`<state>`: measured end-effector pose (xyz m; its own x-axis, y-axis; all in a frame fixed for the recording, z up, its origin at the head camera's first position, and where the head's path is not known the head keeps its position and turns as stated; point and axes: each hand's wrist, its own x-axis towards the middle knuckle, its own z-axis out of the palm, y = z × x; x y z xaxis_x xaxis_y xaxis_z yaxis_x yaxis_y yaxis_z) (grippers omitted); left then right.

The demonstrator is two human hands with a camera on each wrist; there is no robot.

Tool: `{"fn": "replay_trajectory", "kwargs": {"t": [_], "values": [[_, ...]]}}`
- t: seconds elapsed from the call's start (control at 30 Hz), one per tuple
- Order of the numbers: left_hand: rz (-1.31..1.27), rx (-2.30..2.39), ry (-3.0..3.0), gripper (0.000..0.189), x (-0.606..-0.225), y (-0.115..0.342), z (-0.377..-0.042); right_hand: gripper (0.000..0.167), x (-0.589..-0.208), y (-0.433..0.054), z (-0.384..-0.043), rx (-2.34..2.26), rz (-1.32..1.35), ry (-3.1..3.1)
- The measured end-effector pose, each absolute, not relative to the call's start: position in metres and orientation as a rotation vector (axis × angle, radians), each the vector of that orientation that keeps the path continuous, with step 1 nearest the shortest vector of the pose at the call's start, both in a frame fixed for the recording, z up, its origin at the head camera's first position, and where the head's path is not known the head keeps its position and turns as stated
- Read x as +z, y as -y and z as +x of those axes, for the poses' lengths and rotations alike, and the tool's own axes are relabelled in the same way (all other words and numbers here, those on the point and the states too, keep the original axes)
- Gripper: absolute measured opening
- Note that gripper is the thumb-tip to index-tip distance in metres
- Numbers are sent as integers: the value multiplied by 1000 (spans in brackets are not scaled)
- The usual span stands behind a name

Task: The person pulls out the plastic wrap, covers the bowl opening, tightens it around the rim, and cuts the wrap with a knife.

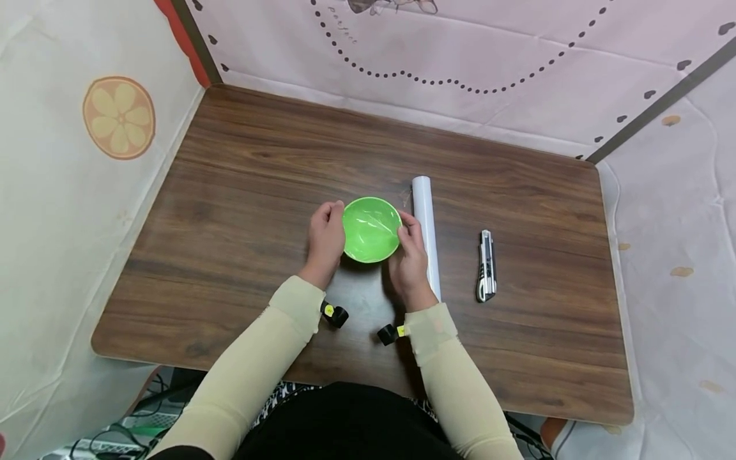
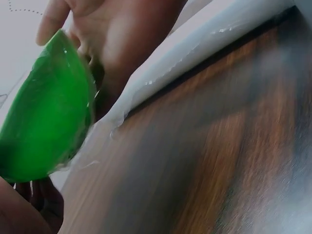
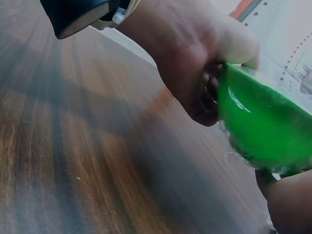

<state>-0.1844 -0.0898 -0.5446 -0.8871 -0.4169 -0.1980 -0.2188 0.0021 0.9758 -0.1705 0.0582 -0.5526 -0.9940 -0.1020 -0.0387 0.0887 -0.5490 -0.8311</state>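
A round green bowl [image 1: 371, 230] is held up over the table between both hands, in the middle of the head view. Clear, wrinkled plastic film clings to its outside, glossy in the left wrist view on the bowl [image 2: 51, 112]. My left hand [image 1: 325, 241] grips the left side of the rim, thumb on top. On the opposite side my right hand [image 1: 410, 259] holds the rim, with its thumb above and fingers beneath. Just beyond the right hand lies a long white roll of plastic wrap [image 1: 424, 223], its near end partly hidden by the wrist.
A utility knife [image 1: 486, 265] lies on the wooden table [image 1: 552, 306], right of the roll. Printed cloth walls [image 1: 460, 57] stand along the back and both sides. The table's front edge runs close to the person's body.
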Motion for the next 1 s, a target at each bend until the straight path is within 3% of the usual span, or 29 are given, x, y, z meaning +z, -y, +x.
{"fn": "replay_trajectory", "kwargs": {"t": [0.43,1.0], "values": [[585,-1864,2422,41,-557,102,-199,31,-552,-74,-196,-2298,249,-1942],[586,-1711,2596,45,-575,111,-209,28,-562,-76,-200,-1824,282,-2283]]}}
